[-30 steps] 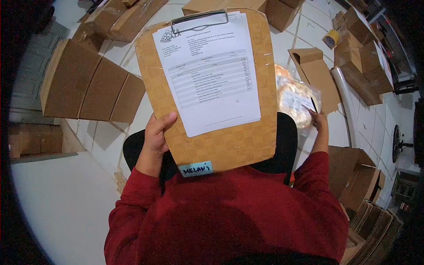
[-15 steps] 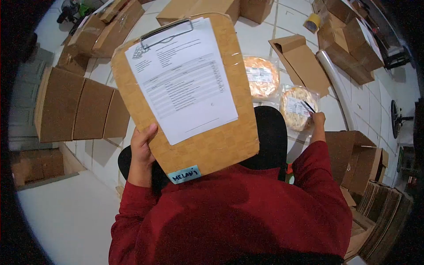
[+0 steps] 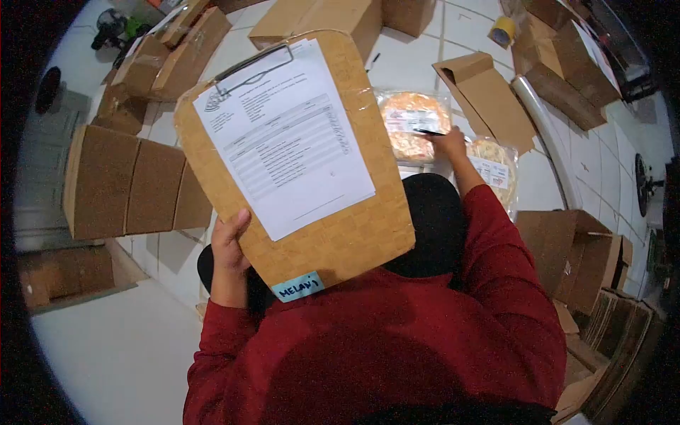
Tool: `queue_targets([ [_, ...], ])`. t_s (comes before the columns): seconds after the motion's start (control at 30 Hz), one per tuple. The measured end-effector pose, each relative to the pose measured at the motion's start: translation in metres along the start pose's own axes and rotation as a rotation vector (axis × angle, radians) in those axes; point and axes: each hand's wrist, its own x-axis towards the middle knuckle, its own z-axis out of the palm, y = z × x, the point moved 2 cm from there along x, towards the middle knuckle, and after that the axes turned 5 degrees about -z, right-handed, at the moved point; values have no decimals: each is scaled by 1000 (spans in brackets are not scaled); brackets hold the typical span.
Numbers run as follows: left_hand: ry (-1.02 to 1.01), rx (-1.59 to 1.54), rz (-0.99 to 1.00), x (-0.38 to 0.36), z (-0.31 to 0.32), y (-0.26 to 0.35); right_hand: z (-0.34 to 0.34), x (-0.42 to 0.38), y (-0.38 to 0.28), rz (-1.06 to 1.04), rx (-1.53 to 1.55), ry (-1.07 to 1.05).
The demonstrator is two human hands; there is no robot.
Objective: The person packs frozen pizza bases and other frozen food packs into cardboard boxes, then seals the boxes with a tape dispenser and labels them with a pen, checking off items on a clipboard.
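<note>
My left hand (image 3: 231,239) grips the lower left edge of a brown clipboard (image 3: 340,234), thumb on top and fingers hidden beneath. Under its metal clip lies a printed sheet (image 3: 290,156) with handwritten marks in the right column. A blue handwritten label (image 3: 297,286) is stuck to the board's bottom edge. My right hand (image 3: 451,144) is closed around a dark pen (image 3: 429,132), its tip over the label of a plastic-wrapped pizza (image 3: 411,145) with an orange top. Partly behind my right wrist lies a second, paler wrapped pizza (image 3: 499,173).
Closed cardboard boxes (image 3: 134,184) stand at the left, with more boxes (image 3: 319,21) at the back. A flat cardboard piece (image 3: 489,103) and a long plastic-wrapped roll (image 3: 545,138) lie right of the pizzas. An open box (image 3: 567,255) and stacked flattened cardboard (image 3: 609,340) sit at the lower right.
My right hand has moved left with the pen, from the paler pizza to the orange one. The clipboard has shifted slightly left and down in view, still in my left hand.
</note>
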Motion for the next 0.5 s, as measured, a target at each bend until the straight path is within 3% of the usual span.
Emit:
queue_targets([
  [0.2,45,-2,-32,-3,2,3,-15,12,4,93,196,-163],
  [0.3,15,-22,-38,-2,-1,2,-21,8,1,194,343,-347],
  [0.37,-7,-38,-41,-2,-1,2,-12,13,15,268,667,-289],
  [0.43,-34,-61,-27,-3,3,3,-8,16,26,278,769,-309],
  [0.5,-40,-59,-33,-3,4,4,-11,10,26,349,1177,-398],
])
